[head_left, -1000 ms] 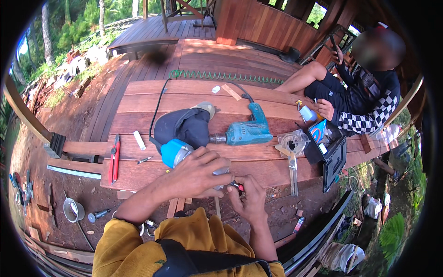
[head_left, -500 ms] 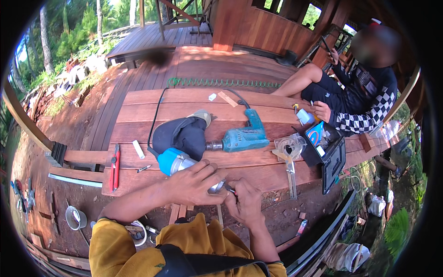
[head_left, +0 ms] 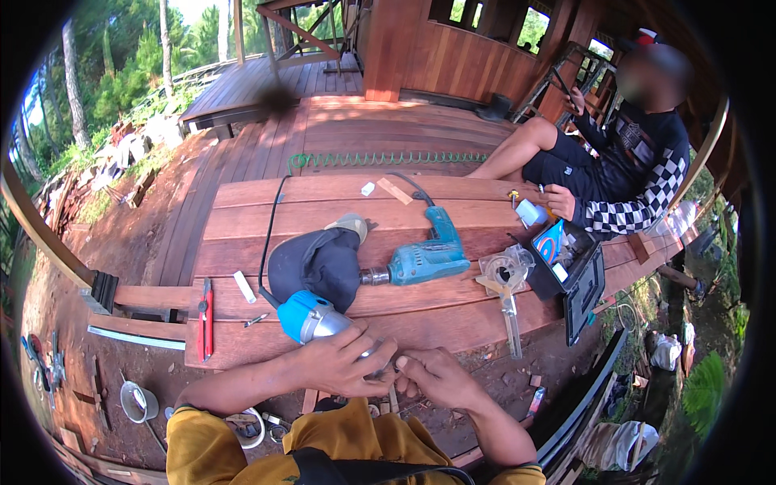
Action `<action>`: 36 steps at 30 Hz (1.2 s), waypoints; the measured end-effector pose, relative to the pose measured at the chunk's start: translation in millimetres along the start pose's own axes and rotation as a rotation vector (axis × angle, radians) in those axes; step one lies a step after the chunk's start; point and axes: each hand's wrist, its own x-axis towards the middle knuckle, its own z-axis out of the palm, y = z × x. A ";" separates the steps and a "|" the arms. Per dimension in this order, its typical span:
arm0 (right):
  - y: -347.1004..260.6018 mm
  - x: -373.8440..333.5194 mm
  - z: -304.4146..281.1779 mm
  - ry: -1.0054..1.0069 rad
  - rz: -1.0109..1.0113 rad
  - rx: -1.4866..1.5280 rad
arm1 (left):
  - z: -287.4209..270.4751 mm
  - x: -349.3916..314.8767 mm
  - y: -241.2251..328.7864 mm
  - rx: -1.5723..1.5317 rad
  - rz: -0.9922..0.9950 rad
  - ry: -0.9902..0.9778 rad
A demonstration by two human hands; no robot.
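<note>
My left hand [head_left: 346,360] is wrapped round the silver body of a blue-and-silver trim router [head_left: 301,314], which is tilted with its narrow end toward my right hand. My right hand [head_left: 436,377] is closed at that end, thumb and fingers pinched on something small and dark that they mostly hide. Just beyond the router lies a dark cap [head_left: 317,260]. A teal corded drill [head_left: 428,260] rests on its side to the right of it. Farther right is a clear plastic router base [head_left: 505,271] with a metal guide arm.
Left on the plank table [head_left: 267,222] lie a red-handled tool [head_left: 206,319], a white stick [head_left: 244,287] and a small pen-like piece [head_left: 256,320]. An open black case [head_left: 585,295] stands at right, by a seated person [head_left: 638,153]. A green coiled hose [head_left: 388,160] runs behind.
My right hand has turned, its forearm swinging outward to the right, and its fingertips now meet at the router's end. My left hand keeps its hold on the router. The view has shifted slightly.
</note>
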 end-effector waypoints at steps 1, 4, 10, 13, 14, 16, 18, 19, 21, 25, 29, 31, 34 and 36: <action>-15.4 -9.1 -6.7 0.200 -0.333 -0.256 | -4.6 -1.1 -2.0 -0.014 -0.045 0.025; -74.2 -58.4 -16.2 0.521 -1.075 -0.192 | -20.6 -11.7 -17.4 -0.091 -0.274 0.244; -123.5 -71.0 -4.6 -0.980 -1.578 0.534 | -44.5 -43.7 -44.2 -0.249 -0.623 0.630; -110.8 11.6 -27.7 -0.192 -1.134 0.108 | -52.7 -50.6 -55.0 -0.240 -0.644 0.750; -107.4 39.0 -45.4 0.014 -0.914 0.019 | -54.2 -50.6 -56.8 -0.262 -0.652 0.796; -105.5 114.7 -69.9 0.309 -0.800 -0.615 | -60.3 -50.2 -59.9 -0.230 -0.697 0.888; -94.8 179.4 -75.9 0.281 -0.576 -1.081 | -66.8 -49.6 -68.4 -0.181 -0.738 0.994; -87.9 206.6 -77.2 0.231 -0.536 -1.110 | -71.2 -50.2 -75.1 -0.207 -0.776 1.097; -73.3 243.6 -85.3 0.129 -0.563 -1.149 | -88.6 -58.1 -106.0 -0.136 -0.743 1.264; -55.6 268.1 -96.8 0.023 -0.635 -1.107 | -151.7 -83.0 -168.2 -0.229 -0.722 1.488; -68.6 269.2 -104.1 -0.013 -0.482 -1.243 | -226.2 -90.3 -216.1 -0.161 -0.892 1.571; -80.0 268.0 -104.8 0.135 -0.482 -1.490 | -250.5 -95.4 -226.4 -0.087 -0.940 1.563; -94.7 250.8 -108.3 0.413 -0.324 -1.728 | -269.5 -111.7 -233.0 -0.035 -1.024 1.584; -97.3 221.1 -111.2 0.524 -0.296 -1.661 | -269.5 -131.7 -229.4 -0.030 -1.137 1.614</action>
